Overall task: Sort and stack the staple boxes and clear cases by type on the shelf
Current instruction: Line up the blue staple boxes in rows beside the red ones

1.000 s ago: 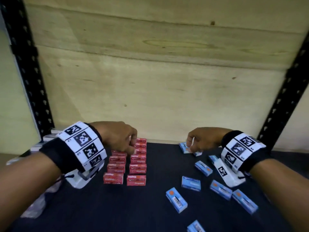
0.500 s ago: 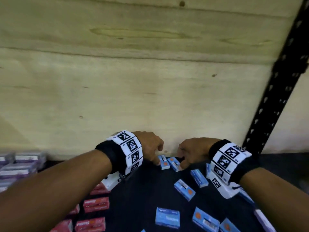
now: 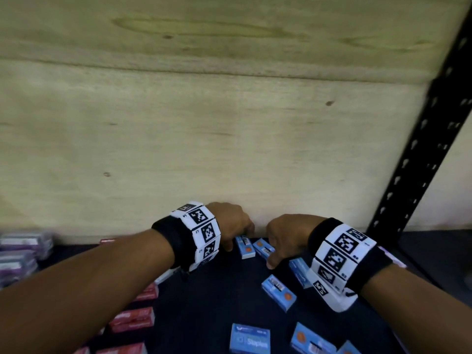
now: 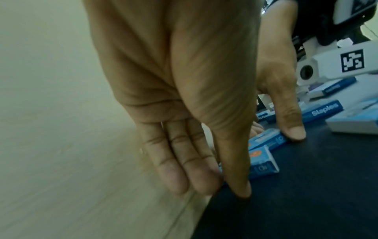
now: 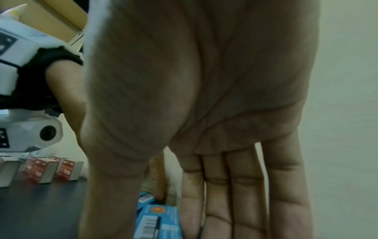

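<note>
Where sorting by type is intended, the dark shelf [image 3: 209,297] is kept zoned: red staple boxes [image 3: 131,319] stacked left, blue staple boxes [image 3: 278,292] scattered right. Two blue boxes [image 3: 246,247] at the back wall are bracketed by the left hand [image 3: 231,226] and right hand [image 3: 284,236], fingers straight, neither grip closed. Labelled "Staples", barcoded.

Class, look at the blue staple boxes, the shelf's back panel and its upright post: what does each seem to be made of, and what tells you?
Blue staple boxes: probably thin printed card, matte, with sharp folded edges and a barcode.
Back panel: looks like bare plywood, with visible grain and knots.
Upright post: likely black-painted metal, punched with rows of slots.
</note>
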A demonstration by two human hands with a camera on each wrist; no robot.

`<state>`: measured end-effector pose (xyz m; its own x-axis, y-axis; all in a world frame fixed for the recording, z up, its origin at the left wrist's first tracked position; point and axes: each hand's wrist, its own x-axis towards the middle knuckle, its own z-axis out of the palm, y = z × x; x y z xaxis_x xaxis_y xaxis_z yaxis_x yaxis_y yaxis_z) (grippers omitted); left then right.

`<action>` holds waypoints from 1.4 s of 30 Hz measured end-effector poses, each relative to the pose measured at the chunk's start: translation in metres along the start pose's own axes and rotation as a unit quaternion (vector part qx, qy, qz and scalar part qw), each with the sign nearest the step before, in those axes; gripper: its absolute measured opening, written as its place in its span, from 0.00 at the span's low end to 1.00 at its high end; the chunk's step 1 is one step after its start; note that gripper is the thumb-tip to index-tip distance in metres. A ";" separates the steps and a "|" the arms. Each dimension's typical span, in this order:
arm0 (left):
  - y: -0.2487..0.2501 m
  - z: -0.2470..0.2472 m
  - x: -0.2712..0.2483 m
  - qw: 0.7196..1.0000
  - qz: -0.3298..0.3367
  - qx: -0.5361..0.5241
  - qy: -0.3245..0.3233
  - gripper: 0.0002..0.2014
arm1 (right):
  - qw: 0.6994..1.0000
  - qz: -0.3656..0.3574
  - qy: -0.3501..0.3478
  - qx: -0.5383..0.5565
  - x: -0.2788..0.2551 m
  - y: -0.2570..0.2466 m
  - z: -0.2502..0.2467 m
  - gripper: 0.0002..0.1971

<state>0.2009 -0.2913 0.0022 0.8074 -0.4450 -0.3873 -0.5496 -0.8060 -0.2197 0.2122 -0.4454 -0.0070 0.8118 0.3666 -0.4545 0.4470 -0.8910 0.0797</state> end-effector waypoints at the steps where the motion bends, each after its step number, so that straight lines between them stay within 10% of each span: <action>1: -0.001 0.001 0.000 1.000 0.003 0.009 0.004 0.29 | 1.000 -0.001 -0.001 -0.006 -0.002 0.001 0.001 0.23; 8: 0.005 0.005 0.004 0.995 0.046 0.089 0.016 0.20 | 1.000 -0.009 -0.010 -0.008 -0.019 0.010 0.002 0.21; 42: -0.046 0.039 -0.048 0.977 -0.104 -0.184 -0.016 0.15 | 0.997 0.016 0.074 -0.004 -0.003 -0.003 -0.001 0.14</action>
<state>0.1788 -0.2179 -0.0042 0.8835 -0.2489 -0.3968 -0.2548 -0.9662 0.0388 0.2085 -0.4442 -0.0051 0.8718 0.3749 -0.3153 0.4231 -0.9006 0.0991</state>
